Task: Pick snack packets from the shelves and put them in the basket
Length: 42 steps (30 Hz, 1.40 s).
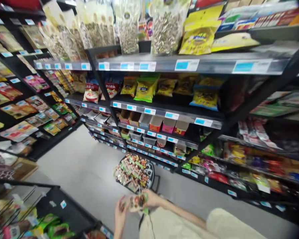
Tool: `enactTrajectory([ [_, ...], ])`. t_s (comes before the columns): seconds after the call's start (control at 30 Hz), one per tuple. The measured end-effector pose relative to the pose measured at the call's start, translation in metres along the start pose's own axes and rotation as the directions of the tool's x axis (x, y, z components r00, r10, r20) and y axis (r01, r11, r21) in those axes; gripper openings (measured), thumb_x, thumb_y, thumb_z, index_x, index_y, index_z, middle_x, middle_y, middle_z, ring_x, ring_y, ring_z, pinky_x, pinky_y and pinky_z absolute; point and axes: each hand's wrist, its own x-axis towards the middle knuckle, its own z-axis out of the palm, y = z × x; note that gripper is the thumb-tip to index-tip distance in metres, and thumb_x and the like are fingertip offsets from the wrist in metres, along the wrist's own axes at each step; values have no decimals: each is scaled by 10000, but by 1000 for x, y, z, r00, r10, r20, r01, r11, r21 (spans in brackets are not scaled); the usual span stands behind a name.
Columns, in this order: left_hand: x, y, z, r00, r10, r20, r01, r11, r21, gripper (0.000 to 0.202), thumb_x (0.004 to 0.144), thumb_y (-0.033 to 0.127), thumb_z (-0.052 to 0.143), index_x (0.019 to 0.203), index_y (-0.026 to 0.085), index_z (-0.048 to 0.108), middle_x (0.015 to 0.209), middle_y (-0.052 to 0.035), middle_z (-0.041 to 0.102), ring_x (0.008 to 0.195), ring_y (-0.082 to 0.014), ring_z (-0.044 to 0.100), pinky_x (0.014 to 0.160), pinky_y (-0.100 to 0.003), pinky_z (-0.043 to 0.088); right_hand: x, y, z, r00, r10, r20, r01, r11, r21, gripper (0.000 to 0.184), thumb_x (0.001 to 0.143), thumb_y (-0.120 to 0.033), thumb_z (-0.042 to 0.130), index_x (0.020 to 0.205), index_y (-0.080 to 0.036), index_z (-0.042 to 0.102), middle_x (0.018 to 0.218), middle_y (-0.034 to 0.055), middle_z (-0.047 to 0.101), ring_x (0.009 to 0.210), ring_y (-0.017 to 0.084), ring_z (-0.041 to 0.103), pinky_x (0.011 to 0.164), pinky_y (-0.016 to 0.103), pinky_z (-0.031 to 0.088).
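Low in the head view, my left hand (120, 209) and my right hand (151, 198) both grip a small brown and green snack packet (137, 202) between them, fingers closed on its ends. Just beyond the hands, a black basket (152, 179) on the grey floor is heaped with several similar packets (132, 171). My beige trousers fill the bottom edge below my right forearm.
Black store shelves (164, 66) with blue price tags run across the view, stocked with seed bags, yellow snack bags and small boxes. More shelves of packets stand at the left (27, 109), and a low rack (40, 215) sits at the bottom left. Grey floor (84, 166) lies between them.
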Motion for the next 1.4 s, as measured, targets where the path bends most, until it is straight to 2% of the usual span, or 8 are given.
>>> enactTrajectory([
  [0.17, -8, 29, 34, 976, 82, -203, -88, 996, -18, 500, 553, 490, 874, 896, 151, 740, 934, -135, 799, 914, -305, 762, 822, -392, 623, -10, -14, -23, 960, -64, 274, 44, 996, 78, 458, 497, -269, 887, 918, -164, 740, 788, -34, 719, 683, 122, 599, 689, 237, 506],
  [0.27, -21, 35, 52, 969, 109, -221, -117, 993, -25, 472, 571, 467, 874, 891, 144, 748, 918, -143, 798, 863, -291, 760, 763, -367, 619, -22, -16, -34, 926, -105, 362, 54, 987, 149, 511, 728, -541, 801, 1072, -167, 750, 956, 30, 761, 799, 162, 649, 767, 272, 528],
  [0.37, -38, 31, 71, 975, 99, -199, -111, 993, -48, 469, 584, 462, 883, 903, 145, 749, 944, -147, 795, 878, -291, 758, 758, -358, 618, -37, -2, -48, 959, -100, 267, 46, 979, 200, 668, 860, -748, 563, 1105, -156, 752, 957, 58, 769, 792, 183, 655, 741, 293, 531],
  [0.57, -63, 27, 130, 994, -72, -85, 41, 948, -317, 801, 629, 461, 923, 1314, 193, 606, 1114, -151, 767, 1013, -273, 755, 873, -357, 606, -56, 14, -92, 985, -167, -37, 171, 976, 132, 641, 830, -743, 602, 911, -130, 771, 844, 58, 766, 778, 223, 662, 743, 323, 536],
  [0.73, -71, 44, 200, 971, -98, 217, 174, 916, -363, 783, 604, 430, 956, 1268, 185, 621, 1279, -191, 706, 1109, -312, 724, 906, -392, 600, -81, -7, -128, 881, -220, -419, 264, 964, 47, 492, 880, -627, 597, 980, -174, 761, 969, 79, 789, 899, 254, 703, 834, 349, 555],
  [0.9, -57, 71, 249, 971, 47, 235, -5, 985, -173, 616, 705, 536, 847, 1157, 155, 672, 1196, -181, 748, 1073, -305, 731, 882, -382, 591, -106, -8, -151, 821, -213, -530, 272, 961, 36, 393, 860, -505, 678, 1097, -193, 705, 1012, 79, 788, 913, 255, 726, 843, 354, 572],
  [1.07, -53, 85, 253, 941, 171, 292, -173, 985, -16, 480, 742, 574, 794, 935, 150, 677, 1010, -161, 791, 932, -282, 758, 829, -344, 584, -118, -5, -164, 859, -236, -454, 311, 946, 95, 429, 791, -427, 770, 1130, -185, 665, 1096, 108, 773, 993, 281, 723, 863, 385, 584],
  [1.4, -69, 75, 235, 962, 143, 231, -172, 979, 111, 528, 745, 546, 804, 1056, 124, 745, 1077, -146, 783, 991, -306, 726, 859, -358, 566, -105, -22, -160, 901, -175, -396, 283, 930, 234, 436, 709, -461, 839, 1006, -160, 729, 975, 122, 806, 870, 314, 750, 812, 434, 597],
])
